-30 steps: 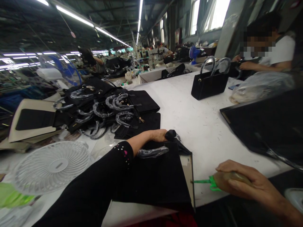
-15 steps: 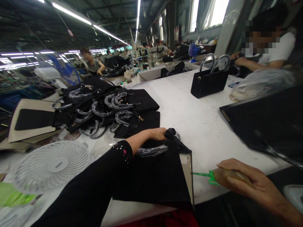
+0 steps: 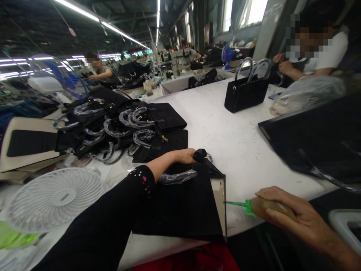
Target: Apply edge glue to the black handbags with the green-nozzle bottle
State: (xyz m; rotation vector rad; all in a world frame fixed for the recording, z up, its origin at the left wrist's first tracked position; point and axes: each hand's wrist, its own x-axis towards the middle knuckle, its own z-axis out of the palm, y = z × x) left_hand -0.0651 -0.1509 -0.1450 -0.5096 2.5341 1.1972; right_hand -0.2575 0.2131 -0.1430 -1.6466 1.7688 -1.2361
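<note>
A black handbag (image 3: 180, 210) lies flat on the white table in front of me, a plastic-wrapped handle (image 3: 178, 177) on its upper side. My left hand (image 3: 187, 155) is closed on black fabric at the bag's far edge, its fingers partly hidden. On the right, my right hand (image 3: 284, 210) is wrapped round a brownish glue bottle (image 3: 262, 209) with a green nozzle. The nozzle's thin tip meets the pale strip (image 3: 219, 199) along the bag's open right side. Whether glue is flowing I cannot tell.
Black bags (image 3: 118, 124) with wrapped handles are piled at the left. A white fan (image 3: 60, 199) stands nearer me. One finished-looking handbag (image 3: 246, 92) stands upright at the back, near a seated co-worker (image 3: 321, 52). A large black bag (image 3: 316, 143) lies at the right.
The whole view has shifted slightly, so things sit a little farther left and up. Both hands keep their holds, and the nozzle tip stays at the bag's right edge.
</note>
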